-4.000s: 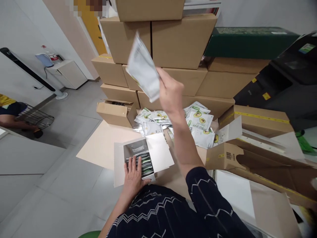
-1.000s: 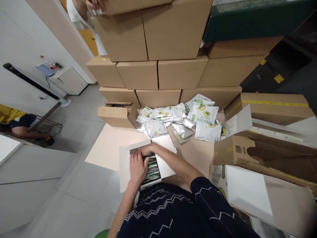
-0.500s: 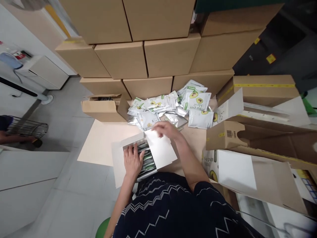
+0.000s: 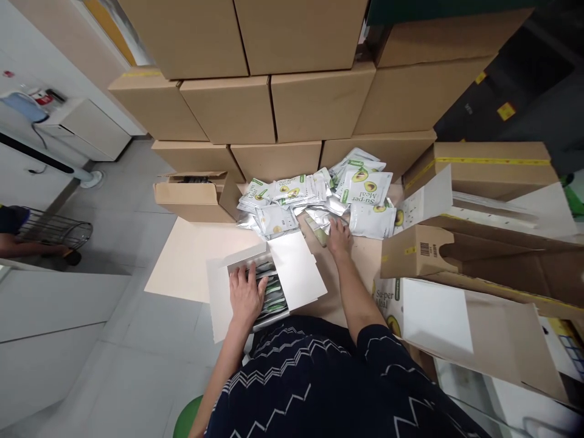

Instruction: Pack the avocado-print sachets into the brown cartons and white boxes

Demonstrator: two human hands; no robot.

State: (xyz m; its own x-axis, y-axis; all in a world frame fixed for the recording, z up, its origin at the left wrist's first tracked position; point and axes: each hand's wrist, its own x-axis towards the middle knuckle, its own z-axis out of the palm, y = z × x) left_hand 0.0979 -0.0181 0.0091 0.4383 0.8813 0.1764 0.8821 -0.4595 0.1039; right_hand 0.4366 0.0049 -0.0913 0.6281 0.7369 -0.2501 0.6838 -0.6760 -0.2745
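Observation:
A small white carton (image 4: pixel 296 274) lies open on the table in front of me, with several green-edged sachets packed upright inside. My left hand (image 4: pixel 246 295) rests flat on those sachets, fingers spread. A loose pile of silver and white avocado-print pouches (image 4: pixel 319 198) lies further back. My right hand (image 4: pixel 340 234) reaches to the near edge of that pile and its fingers press down on a silver pouch (image 4: pixel 322 218); whether it grips the pouch I cannot make out.
Stacked brown cartons (image 4: pixel 274 103) wall off the back of the table. A small open brown box (image 4: pixel 191 198) sits left of the pile. Opened cartons (image 4: pixel 474 243) and a flattened white box (image 4: pixel 438 313) crowd the right. Another person's arm (image 4: pixel 27 249) shows far left.
My right hand has left the white carton and moved back and right to the pouch pile. The left hand has stayed on the packed sachets.

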